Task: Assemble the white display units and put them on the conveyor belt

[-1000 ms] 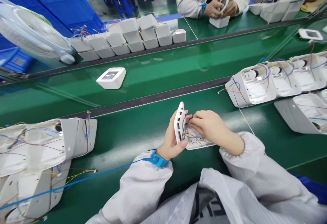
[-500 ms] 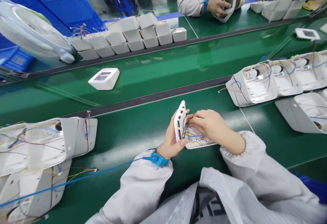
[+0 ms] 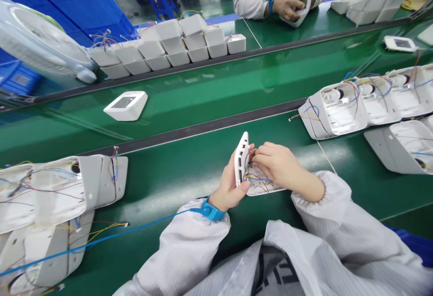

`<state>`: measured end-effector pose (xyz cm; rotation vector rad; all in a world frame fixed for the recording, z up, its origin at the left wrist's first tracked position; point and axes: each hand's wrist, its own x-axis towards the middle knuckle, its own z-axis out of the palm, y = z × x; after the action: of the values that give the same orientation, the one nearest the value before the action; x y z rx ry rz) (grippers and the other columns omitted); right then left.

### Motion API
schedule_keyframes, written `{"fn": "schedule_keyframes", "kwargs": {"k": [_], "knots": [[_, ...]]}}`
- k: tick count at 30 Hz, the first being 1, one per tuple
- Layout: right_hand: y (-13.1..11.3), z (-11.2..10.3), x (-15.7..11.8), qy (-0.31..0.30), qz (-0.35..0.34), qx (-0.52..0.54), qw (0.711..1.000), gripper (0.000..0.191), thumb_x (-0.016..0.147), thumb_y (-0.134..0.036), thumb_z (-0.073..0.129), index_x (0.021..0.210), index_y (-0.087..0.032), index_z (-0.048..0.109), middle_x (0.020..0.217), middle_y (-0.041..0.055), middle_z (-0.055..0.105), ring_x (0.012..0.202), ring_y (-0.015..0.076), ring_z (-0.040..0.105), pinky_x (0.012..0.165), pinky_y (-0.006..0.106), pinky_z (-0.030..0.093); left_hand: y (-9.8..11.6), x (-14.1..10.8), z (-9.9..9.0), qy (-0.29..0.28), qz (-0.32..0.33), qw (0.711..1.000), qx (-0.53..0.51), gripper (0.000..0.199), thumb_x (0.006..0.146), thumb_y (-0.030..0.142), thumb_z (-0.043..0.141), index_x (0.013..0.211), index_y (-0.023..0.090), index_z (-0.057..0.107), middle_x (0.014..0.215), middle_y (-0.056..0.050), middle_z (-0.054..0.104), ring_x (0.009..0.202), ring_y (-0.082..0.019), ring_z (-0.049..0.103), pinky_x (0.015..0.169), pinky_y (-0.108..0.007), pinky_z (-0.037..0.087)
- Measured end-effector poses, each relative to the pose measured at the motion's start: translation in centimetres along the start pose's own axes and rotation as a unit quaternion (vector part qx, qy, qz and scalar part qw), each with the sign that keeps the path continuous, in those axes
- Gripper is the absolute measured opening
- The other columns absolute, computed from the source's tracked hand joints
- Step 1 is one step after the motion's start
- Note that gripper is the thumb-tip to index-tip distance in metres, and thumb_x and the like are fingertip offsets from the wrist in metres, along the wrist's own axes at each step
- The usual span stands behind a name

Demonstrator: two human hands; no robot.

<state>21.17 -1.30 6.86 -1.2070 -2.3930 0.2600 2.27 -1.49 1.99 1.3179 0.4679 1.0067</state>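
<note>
My left hand point(image 3: 230, 185), with a blue wrist strap, grips a white slotted panel point(image 3: 241, 158) that stands tilted up on edge. To its right a white shallow housing point(image 3: 262, 189) lies on the green table, with yellow, blue and dark wires point(image 3: 259, 178) inside. My right hand point(image 3: 275, 163) reaches over the housing, its fingertips pinched together at the inner side of the panel. What those fingertips hold is too small and partly hidden to make out.
White shells with wires lie at the left point(image 3: 61, 188) and right point(image 3: 341, 109). Beyond the black rail point(image 3: 216, 125), a white device with a screen point(image 3: 126, 106) rests on the green belt. Stacked white housings point(image 3: 172, 43) and a person's hands point(image 3: 291, 5) are across.
The panel and my left hand have shifted slightly right, and the panel looks more edge-on. On the belt, the white devices have moved left.
</note>
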Motion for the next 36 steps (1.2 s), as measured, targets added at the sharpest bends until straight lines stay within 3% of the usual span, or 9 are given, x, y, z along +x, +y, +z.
{"fn": "schedule_keyframes", "kwargs": {"k": [5,13,18,22,25,30,36], "knots": [[0.1,0.3,0.0,0.001,-0.002,-0.013,1.0,0.02,0.096,-0.017,0.049,0.087,-0.016,0.067,0.082,0.0044,0.064,0.074,0.0184,0.047,0.065,0.032,0.035,-0.3,0.2,-0.1,-0.024,0.024,0.999,0.041,0.079,0.086,0.053,0.059,0.151,0.02,0.03,0.159,-0.016,0.031,0.144,-0.038,0.034,0.119,-0.054,0.029],[-0.1,1.4,-0.1,0.041,-0.003,-0.132,0.99,0.02,0.097,-0.021,0.052,0.081,-0.016,0.063,0.076,0.0043,0.058,0.072,0.0198,0.043,0.064,0.034,0.028,0.1,0.6,-0.4,-0.049,0.035,0.992,0.108,0.078,0.09,0.05,0.056,0.155,0.023,0.022,0.16,-0.012,0.03,0.146,-0.034,0.03,0.121,-0.052,0.026],[-0.4,1.2,0.0,0.025,-0.005,-0.12,0.992,0.019,0.095,-0.018,0.053,0.08,-0.016,0.065,0.077,0.0046,0.061,0.074,0.0195,0.046,0.064,0.034,0.028,0.6,0.9,-0.6,-0.065,0.037,0.989,0.129,0.08,0.088,0.053,0.056,0.155,0.022,0.022,0.159,-0.013,0.033,0.144,-0.034,0.035,0.12,-0.051,0.028],[0.4,0.2,0.0,-0.007,0.071,0.009,0.997,0.01,0.092,-0.024,0.06,0.091,-0.018,0.068,0.089,0.0045,0.066,0.085,0.02,0.054,0.074,0.033,0.037,0.7,0.8,-0.3,-0.061,0.058,0.99,0.111,0.084,0.086,0.051,0.061,0.154,0.023,0.021,0.156,-0.015,0.036,0.142,-0.034,0.039,0.118,-0.051,0.032],[1.7,-0.9,-0.4,-0.041,0.153,0.101,0.982,0.011,0.088,-0.022,0.065,0.098,-0.018,0.069,0.099,0.0055,0.068,0.093,0.0197,0.059,0.082,0.032,0.042,0.4,0.6,-0.3,-0.037,0.057,0.993,0.095,0.084,0.086,0.049,0.063,0.154,0.022,0.021,0.151,-0.017,0.041,0.139,-0.034,0.041,0.116,-0.052,0.033],[2.2,-1.9,-0.6,-0.134,0.236,0.099,0.958,0.008,0.087,-0.022,0.063,0.091,-0.019,0.069,0.091,0.0042,0.068,0.083,0.0194,0.062,0.076,0.031,0.043,0.0,0.6,-0.5,0.003,0.05,0.994,0.093,0.084,0.084,0.05,0.064,0.152,0.021,0.024,0.147,-0.017,0.044,0.137,-0.035,0.044,0.116,-0.056,0.031],[1.3,-1.9,-0.4,-0.157,0.258,0.097,0.949,0.01,0.088,-0.023,0.058,0.089,-0.02,0.067,0.09,0.0037,0.069,0.083,0.019,0.063,0.075,0.029,0.043,0.2,0.7,-0.7,-0.004,0.047,0.997,0.061,0.078,0.084,0.046,0.066,0.149,0.021,0.031,0.148,-0.017,0.043,0.135,-0.034,0.046,0.117,-0.055,0.031]]}}
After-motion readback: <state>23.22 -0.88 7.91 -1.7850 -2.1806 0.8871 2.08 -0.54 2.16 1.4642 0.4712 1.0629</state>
